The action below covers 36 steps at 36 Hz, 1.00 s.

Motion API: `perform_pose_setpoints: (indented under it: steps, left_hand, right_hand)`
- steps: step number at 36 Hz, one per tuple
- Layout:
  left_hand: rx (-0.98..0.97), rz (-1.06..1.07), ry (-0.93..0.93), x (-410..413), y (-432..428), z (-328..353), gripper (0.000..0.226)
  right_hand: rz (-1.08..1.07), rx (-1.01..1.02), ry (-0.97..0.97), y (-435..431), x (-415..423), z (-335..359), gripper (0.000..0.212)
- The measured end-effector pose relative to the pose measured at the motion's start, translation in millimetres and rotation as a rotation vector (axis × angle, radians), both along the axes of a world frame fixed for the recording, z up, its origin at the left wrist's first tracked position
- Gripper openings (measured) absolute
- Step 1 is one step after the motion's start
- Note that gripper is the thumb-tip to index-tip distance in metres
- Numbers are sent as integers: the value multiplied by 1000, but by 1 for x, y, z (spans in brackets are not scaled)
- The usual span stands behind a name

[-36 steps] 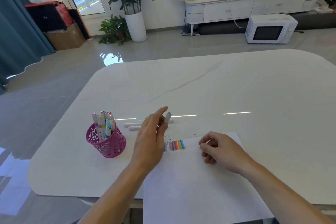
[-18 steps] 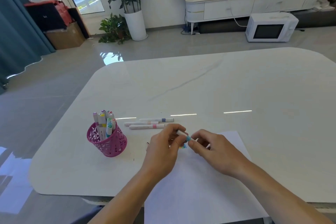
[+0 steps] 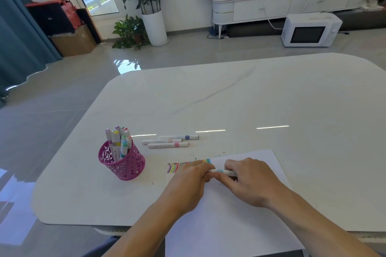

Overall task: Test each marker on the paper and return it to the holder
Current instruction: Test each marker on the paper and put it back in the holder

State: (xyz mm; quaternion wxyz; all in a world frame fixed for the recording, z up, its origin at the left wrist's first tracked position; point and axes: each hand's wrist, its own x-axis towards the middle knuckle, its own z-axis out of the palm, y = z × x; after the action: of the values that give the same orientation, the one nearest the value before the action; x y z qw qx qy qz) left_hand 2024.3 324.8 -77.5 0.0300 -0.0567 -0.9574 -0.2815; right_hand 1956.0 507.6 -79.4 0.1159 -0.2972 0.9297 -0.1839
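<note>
A white marker with a light-blue band lies level between both hands, low over the white paper. My left hand pinches its left end and my right hand grips its right part; both ends are hidden by fingers. A row of coloured strokes runs along the paper's top left edge, partly behind my left hand. The pink perforated holder stands upright to the left with several markers in it. Three white markers lie side by side on the table behind the paper.
The white marble table has rounded corners, and the paper overhangs its near edge. Small dark ink specks dot the tabletop near the strokes. Beyond the table are a grey floor, potted plants, a white microwave and a white cabinet.
My left hand picked a blue-banded marker from the loose ones on the table and brought it over the paper. My right hand joined it, and both now hold the marker.
</note>
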Motion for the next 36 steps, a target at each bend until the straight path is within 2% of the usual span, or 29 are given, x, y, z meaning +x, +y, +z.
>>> perform_pose_setpoints:
  steps: [3, 13, 29, 33, 36]
  left_hand:
    - [45, 26, 8, 0, 0, 0, 47]
    - [32, 54, 88, 0, -1, 2, 28]
    - [20, 38, 91, 0, 0, -1, 33]
    - [11, 65, 141, -2, -4, 2, 32]
    - [-9, 80, 147, -4, -8, 3, 26]
  right_hand:
    - [-12, -22, -22, -1, -1, 0, 59]
    - [-21, -75, 14, -2, -1, 10, 64]
    - [-34, -20, 9, -3, 2, 13, 66]
    - [-107, -110, -61, -3, 1, 15, 75]
    - [-111, -135, -72, -4, 0, 17, 71]
